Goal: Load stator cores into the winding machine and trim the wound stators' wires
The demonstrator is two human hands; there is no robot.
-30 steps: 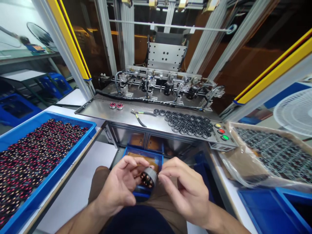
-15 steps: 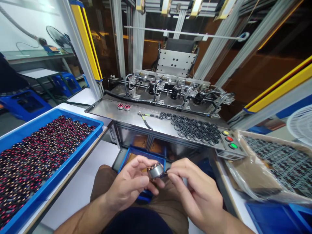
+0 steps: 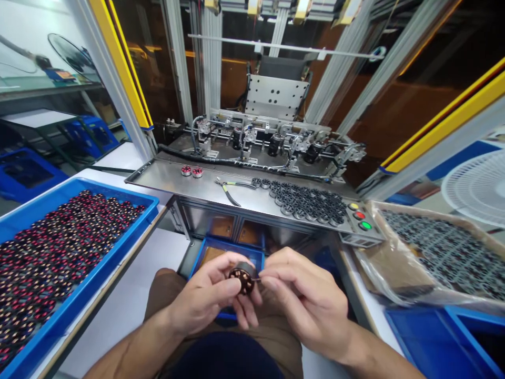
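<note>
1. The left hand [image 3: 205, 300] is closed around a small round part [image 3: 242, 277], with the thumb and fingers gripping its rim. The dark face, ringed with copper-coloured windings, is turned up toward the person.
2. The right hand [image 3: 307, 305] is narrowed to a pinch, thumb and forefinger pressed to the part's right edge. What sits between the fingertips is too small to tell.
3. The part is held above the person's lap, just in front of a blue bin [image 3: 221, 251] under the bench.
4. A steel shelf [image 3: 165, 181] carries two red-topped parts [image 3: 191, 171], a pair of pliers [image 3: 229, 189] and a cluster of black rings [image 3: 311, 202].
5. The control panel has three unlabelled buttons: yellow [image 3: 353, 206], red [image 3: 358, 215] and green [image 3: 365, 225].
6. On the left, a blue tray [image 3: 134, 226] is filled with red and copper wound parts.
7. On the right, a lined carton [image 3: 379, 263] holds rows of black parts, and a white fan [image 3: 477, 184] stands behind it.
8. No marking on any part is large enough to read.
</note>
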